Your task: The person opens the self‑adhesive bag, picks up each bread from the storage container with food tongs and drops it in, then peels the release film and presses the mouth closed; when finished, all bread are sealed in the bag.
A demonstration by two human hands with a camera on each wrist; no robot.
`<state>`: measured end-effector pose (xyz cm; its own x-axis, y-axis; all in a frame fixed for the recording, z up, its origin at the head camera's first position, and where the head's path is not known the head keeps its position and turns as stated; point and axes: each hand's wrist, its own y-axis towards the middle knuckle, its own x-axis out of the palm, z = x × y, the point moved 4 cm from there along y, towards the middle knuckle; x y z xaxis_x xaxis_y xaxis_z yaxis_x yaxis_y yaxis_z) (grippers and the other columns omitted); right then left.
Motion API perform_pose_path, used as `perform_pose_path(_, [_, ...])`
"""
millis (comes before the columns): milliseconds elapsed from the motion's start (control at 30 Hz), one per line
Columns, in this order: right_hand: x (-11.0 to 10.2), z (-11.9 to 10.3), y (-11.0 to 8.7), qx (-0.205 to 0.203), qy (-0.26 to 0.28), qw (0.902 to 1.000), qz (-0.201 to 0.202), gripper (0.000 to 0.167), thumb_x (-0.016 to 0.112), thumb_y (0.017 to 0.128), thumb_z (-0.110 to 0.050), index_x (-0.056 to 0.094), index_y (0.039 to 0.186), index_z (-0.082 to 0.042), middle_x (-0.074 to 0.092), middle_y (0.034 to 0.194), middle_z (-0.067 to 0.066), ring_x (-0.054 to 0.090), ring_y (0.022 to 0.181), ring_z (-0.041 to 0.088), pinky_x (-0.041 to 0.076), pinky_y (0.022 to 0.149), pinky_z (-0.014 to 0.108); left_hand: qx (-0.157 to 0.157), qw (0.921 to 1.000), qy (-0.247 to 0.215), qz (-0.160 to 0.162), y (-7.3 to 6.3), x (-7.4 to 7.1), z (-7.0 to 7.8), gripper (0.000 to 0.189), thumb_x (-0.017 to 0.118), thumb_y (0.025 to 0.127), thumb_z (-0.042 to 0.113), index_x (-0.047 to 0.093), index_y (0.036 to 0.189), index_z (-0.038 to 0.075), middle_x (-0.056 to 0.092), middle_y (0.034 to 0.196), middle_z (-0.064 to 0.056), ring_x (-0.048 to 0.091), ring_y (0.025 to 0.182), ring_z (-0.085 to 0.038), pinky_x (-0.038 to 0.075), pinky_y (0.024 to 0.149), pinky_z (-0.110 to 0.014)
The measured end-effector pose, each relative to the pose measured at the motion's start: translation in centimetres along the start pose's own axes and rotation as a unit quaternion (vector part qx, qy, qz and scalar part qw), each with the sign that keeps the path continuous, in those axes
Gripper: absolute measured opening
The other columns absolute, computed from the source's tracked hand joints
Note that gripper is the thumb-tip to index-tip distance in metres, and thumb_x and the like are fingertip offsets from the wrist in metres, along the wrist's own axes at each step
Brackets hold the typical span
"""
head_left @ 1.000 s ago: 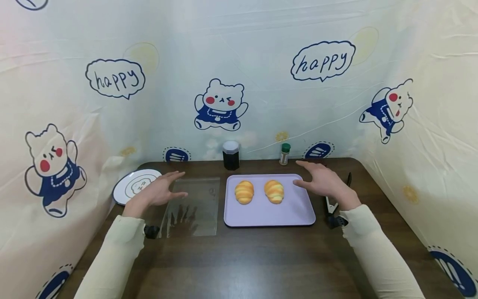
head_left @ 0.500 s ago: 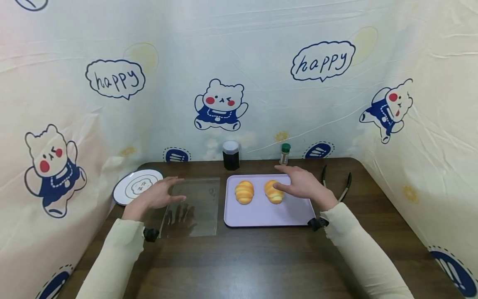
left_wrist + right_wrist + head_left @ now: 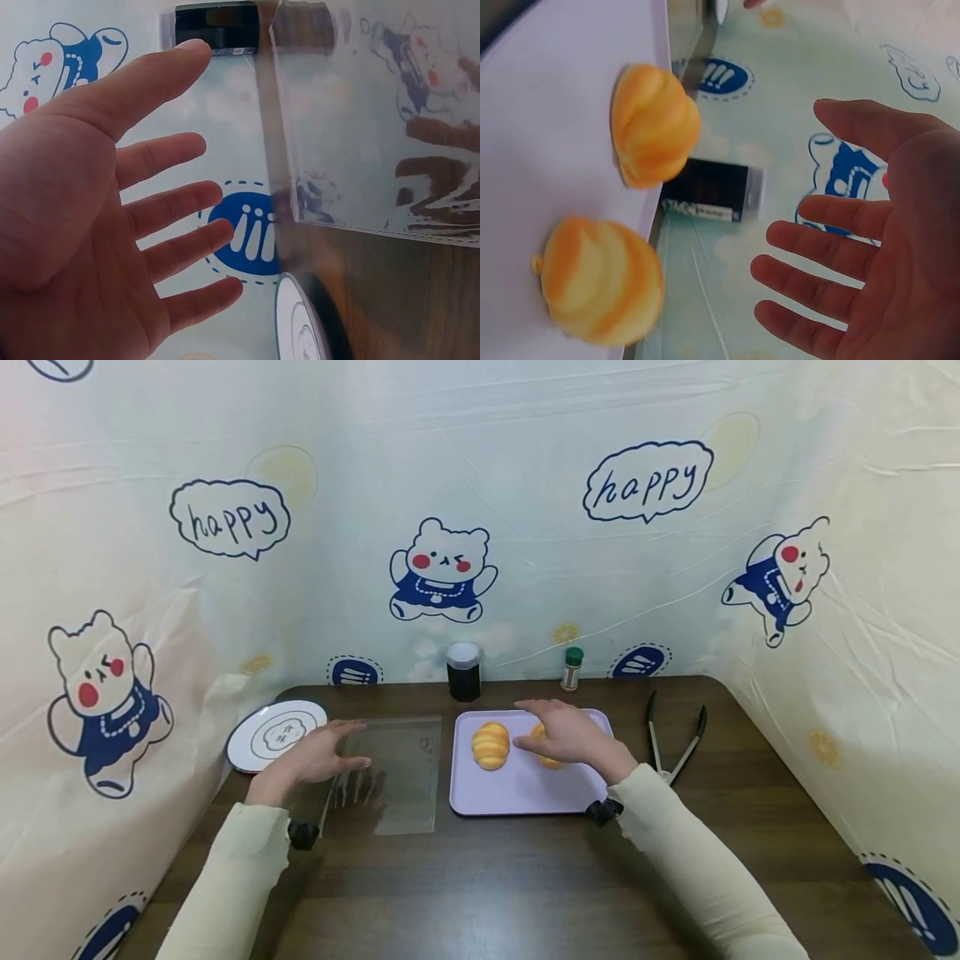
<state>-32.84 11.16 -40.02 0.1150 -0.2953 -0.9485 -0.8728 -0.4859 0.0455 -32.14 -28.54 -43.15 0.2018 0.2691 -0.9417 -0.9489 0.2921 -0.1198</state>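
Observation:
My right hand (image 3: pixel 566 735) hovers over the lilac tray (image 3: pixel 517 797), thumb apart from straight fingers, holding nothing. It partly hides the right croissant-shaped bread roll (image 3: pixel 550 762) in the head view; the left bread roll (image 3: pixel 491 746) shows whole. In the right wrist view both bread rolls lie on the tray, clear of the hand (image 3: pixel 885 247). My left hand (image 3: pixel 315 756) is held above the left edge of a transparent sheet (image 3: pixel 405 777), its reflection visible in it. Its fingers are spread in the left wrist view, with nothing in the palm (image 3: pixel 97 225).
A white plate (image 3: pixel 243 735) lies left of the sheet. Behind the tray stand a dark jar with a pale lid (image 3: pixel 463 679) and a green-capped shaker (image 3: pixel 572 670). Splayed tongs (image 3: pixel 690 749) lie to the right. Printed cloth surrounds the brown table (image 3: pixel 465 893) at the back and sides.
My right hand has moved left, from the tray's right edge to above the right bread roll, uncovering the tongs. My left hand has barely shifted.

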Motion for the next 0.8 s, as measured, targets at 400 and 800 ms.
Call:
perform_pose_path(400, [2.6, -3.0, 2.1, -0.032, -0.002, 0.9992, -0.024, 0.065, 0.065, 0.091, -0.053, 0.051, 0.146, -0.02, 0.061, 0.141, 0.005, 0.059, 0.121, 0.024, 0.051, 0.1, 0.046, -0.01, 0.9999, 0.002, 0.0, 0.0, 0.6, -0.6, 0.071, 0.07, 0.092, 0.04, 0.044, 0.149, 0.006, 0.036, 0.154, -0.032, 0.041, 0.136, -0.052, 0.038, 0.107, -0.066])
perform_pose_path(800, [4.9, -6.2, 4.0, -0.067, -0.031, 0.9967, -0.034, 0.063, 0.063, 0.093, -0.052, 0.053, 0.144, -0.018, 0.057, 0.146, 0.003, 0.054, 0.132, 0.022, 0.048, 0.108, 0.042, -0.019, 0.9997, 0.011, -0.002, 0.5, 1.3, -1.1, 0.07, 0.07, 0.092, 0.041, 0.046, 0.148, 0.005, 0.038, 0.152, -0.033, 0.042, 0.136, -0.052, 0.038, 0.107, -0.065])
